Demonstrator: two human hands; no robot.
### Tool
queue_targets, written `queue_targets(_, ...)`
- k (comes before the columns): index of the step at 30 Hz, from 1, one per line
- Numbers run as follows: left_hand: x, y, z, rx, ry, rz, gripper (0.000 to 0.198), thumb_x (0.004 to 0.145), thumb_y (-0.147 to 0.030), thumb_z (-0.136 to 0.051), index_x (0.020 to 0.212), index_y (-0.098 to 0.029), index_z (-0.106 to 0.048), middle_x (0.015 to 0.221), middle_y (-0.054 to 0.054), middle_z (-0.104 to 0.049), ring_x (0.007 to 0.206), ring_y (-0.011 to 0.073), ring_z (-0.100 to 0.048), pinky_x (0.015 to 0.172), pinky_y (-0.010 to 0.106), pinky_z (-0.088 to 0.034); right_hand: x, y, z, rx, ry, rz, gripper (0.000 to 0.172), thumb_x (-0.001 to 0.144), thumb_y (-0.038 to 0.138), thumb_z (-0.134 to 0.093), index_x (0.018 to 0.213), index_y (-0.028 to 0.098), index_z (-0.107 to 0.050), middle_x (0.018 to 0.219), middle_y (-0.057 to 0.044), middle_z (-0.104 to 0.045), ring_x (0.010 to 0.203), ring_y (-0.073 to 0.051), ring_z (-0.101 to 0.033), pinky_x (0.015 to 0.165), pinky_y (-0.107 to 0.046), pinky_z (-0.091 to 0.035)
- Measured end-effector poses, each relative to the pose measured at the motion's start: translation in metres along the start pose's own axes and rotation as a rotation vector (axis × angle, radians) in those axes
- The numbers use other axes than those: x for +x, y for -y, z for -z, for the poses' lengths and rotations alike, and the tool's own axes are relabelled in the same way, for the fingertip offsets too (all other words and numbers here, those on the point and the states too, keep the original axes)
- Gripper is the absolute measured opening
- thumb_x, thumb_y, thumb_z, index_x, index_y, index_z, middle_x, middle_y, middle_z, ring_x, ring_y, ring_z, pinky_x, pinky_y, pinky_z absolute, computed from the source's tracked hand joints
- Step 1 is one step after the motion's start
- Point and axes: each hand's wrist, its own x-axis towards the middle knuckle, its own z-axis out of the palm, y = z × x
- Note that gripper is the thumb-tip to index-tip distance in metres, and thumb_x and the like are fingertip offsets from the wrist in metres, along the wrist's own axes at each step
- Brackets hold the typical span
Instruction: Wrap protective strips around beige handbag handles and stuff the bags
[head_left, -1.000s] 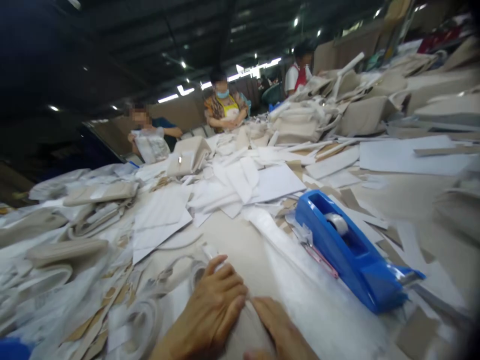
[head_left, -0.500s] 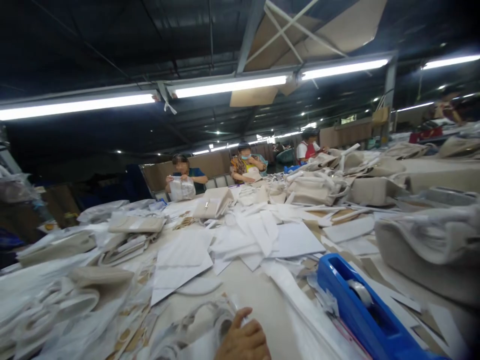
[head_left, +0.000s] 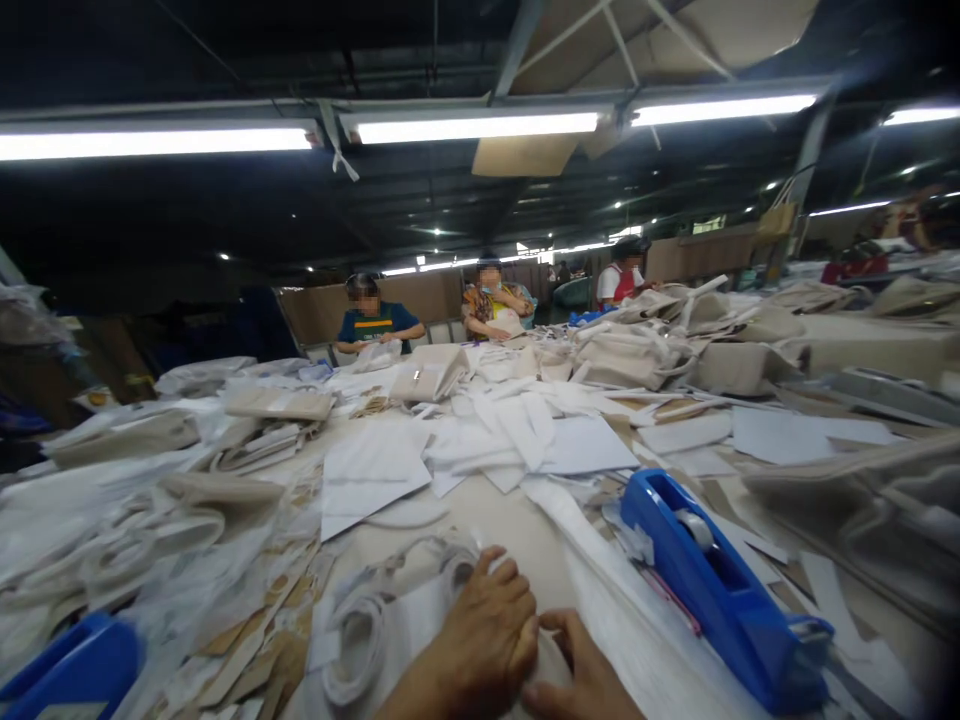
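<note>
A beige fabric bag (head_left: 420, 610) with white-wrapped, curled handles (head_left: 356, 640) lies in front of me at the bottom of the view. My left hand (head_left: 487, 625) rests over its right part, fingers curled and closed on it; the fingertips are partly hidden. Just right of it, my right hand (head_left: 581, 670) touches the beige material, its thumb and forefinger curved and apart. A blue tape dispenser (head_left: 739, 600) with a clear roll stands to the right of my hands.
White paper sheets (head_left: 375, 470) lie ahead of the bag. Beige bags (head_left: 427, 375) are piled about the table. Another blue object (head_left: 75, 665) sits at lower left beside brown paper scraps (head_left: 247, 660). Several people work across the table, one in a dark green shirt (head_left: 375, 325).
My right hand has come into view beside the left. My view has levelled and shifted, showing more of the bag and the blue object. The person opposite has lowered a clear plastic-wrapped item.
</note>
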Motion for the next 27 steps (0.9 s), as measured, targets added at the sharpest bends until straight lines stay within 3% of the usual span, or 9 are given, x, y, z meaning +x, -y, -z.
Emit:
queue_targets(4,-0.001,-0.006,0.010,-0.037,0.027,0.009,0.009,0.085,-0.018,-0.046,0.079,-0.020,-0.053,0.082,0.001,-0.058,0.092,0.0169,-0.050,0.112,0.042,-0.019,0.006,0.008,0.004,-0.031,0.050,-0.092,0.031,0.058,0.023,-0.065,0.087,0.014,-0.063,0.087,-0.005,-0.070,0.085,-0.023,-0.063,0.073,-0.027,-0.045)
queue_targets(11,-0.001,0.002,-0.011,-0.011,0.007,-0.065,0.011,0.083,-0.022,-0.053,0.073,-0.019,-0.054,0.073,0.000,-0.058,0.086,0.0173,-0.050,0.110,0.044,-0.022,0.014,0.015,0.021,-0.274,0.181,-0.242,0.046,0.050,0.032,-0.078,0.092,0.015,-0.068,0.083,-0.003,-0.070,0.076,-0.021,-0.064,0.061,-0.024,-0.046)
queue_targets(15,-0.001,0.004,-0.014,-0.057,-0.002,-0.046,0.010,0.081,-0.022,-0.056,0.071,-0.020,-0.055,0.070,-0.001,-0.058,0.084,0.0172,-0.050,0.107,0.043,-0.024,0.051,0.061,0.047,-0.495,0.412,-0.441,0.019,0.060,0.028,-0.075,0.065,0.012,-0.065,0.054,-0.004,-0.063,0.053,-0.018,-0.062,0.052,-0.025,-0.045)
queue_targets(16,-0.001,0.004,-0.014,-0.058,-0.005,-0.048,0.009,0.081,-0.022,-0.056,0.072,-0.020,-0.055,0.071,-0.001,-0.059,0.085,0.0170,-0.050,0.107,0.043,-0.024,0.070,0.075,0.054,-0.517,0.345,-0.419,0.015,0.069,0.026,-0.068,0.067,0.011,-0.065,0.055,-0.005,-0.063,0.055,-0.017,-0.063,0.055,-0.025,-0.046)
queue_targets(17,-0.001,0.005,-0.014,-0.051,-0.008,-0.053,0.008,0.081,-0.021,-0.056,0.073,-0.020,-0.055,0.072,-0.001,-0.059,0.085,0.0168,-0.050,0.107,0.043,-0.024,0.093,0.088,0.061,-0.578,0.130,-0.310,0.015,0.075,0.024,-0.062,0.072,0.010,-0.066,0.062,-0.007,-0.066,0.060,-0.017,-0.065,0.059,-0.025,-0.046)
queue_targets(19,0.000,0.007,-0.018,-0.013,-0.022,-0.069,0.008,0.080,-0.021,-0.056,0.072,-0.019,-0.054,0.072,-0.001,-0.059,0.084,0.0161,-0.050,0.107,0.043,-0.024,0.146,0.105,0.071,-0.635,-0.093,-0.193,0.022,0.085,0.021,-0.051,0.100,0.010,-0.063,0.099,-0.014,-0.067,0.093,-0.021,-0.064,0.077,-0.028,-0.045)
queue_targets(21,0.001,0.011,-0.030,0.050,-0.061,-0.116,0.010,0.079,-0.024,-0.058,0.071,-0.019,-0.053,0.070,-0.002,-0.058,0.081,0.0154,-0.050,0.106,0.044,-0.025,0.198,0.108,0.074,-0.775,-0.335,-0.111,0.033,0.086,0.023,-0.052,0.117,0.013,-0.055,0.124,-0.017,-0.055,0.115,-0.025,-0.052,0.089,-0.033,-0.041)
queue_targets(24,0.004,0.025,-0.057,0.173,-0.207,-0.255,0.020,0.080,-0.025,-0.059,0.064,-0.019,-0.049,0.057,-0.004,-0.053,0.066,0.0133,-0.047,0.098,0.043,-0.033,0.256,0.096,0.065,-0.953,-0.450,-0.133,0.055,0.082,0.034,-0.062,0.131,0.017,-0.044,0.134,-0.017,-0.045,0.126,-0.029,-0.040,0.094,-0.040,-0.038)
queue_targets(27,0.006,0.043,-0.078,0.195,-0.199,-0.285,0.023,0.084,-0.015,-0.055,0.062,-0.019,-0.048,0.050,-0.006,-0.047,0.055,0.0101,-0.043,0.085,0.033,-0.041,0.285,0.080,0.055,-0.988,-0.434,-0.203,0.043,0.085,0.024,-0.054,0.127,0.017,-0.047,0.128,-0.018,-0.050,0.123,-0.031,-0.043,0.089,-0.043,-0.039)
